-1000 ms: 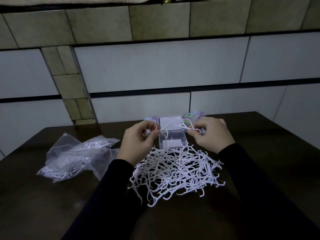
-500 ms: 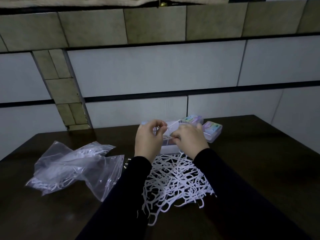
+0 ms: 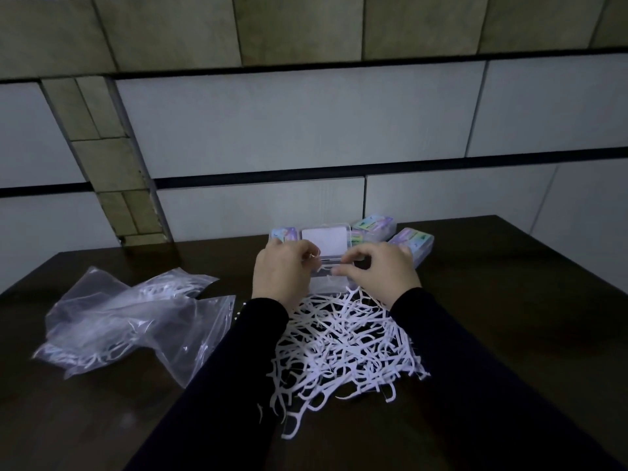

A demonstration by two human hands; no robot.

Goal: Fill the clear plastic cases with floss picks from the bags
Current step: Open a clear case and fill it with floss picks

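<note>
An open clear plastic case point(image 3: 325, 240) stands at the far middle of the dark table, its lid up. My left hand point(image 3: 283, 271) and my right hand point(image 3: 380, 270) hover over its base, fingers curled, each pinching white floss picks between them. What lies inside the base is hidden by my hands. A big loose pile of white floss picks point(image 3: 343, 338) lies just in front of the case, between my dark sleeves. A clear plastic bag point(image 3: 132, 317) with some picks inside lies crumpled on the left.
Closed cases with colourful labels sit behind and to the right of the open one: one at the left point(image 3: 283, 233), two at the right point(image 3: 373, 226) point(image 3: 413, 244). A tiled wall rises behind the table's far edge. Bare dark tabletop point(image 3: 509, 300) extends on the right.
Both hands came together over the open case from a wider spread, then eased apart a little. The camera view shifted, so the scene sits lower and more centred.
</note>
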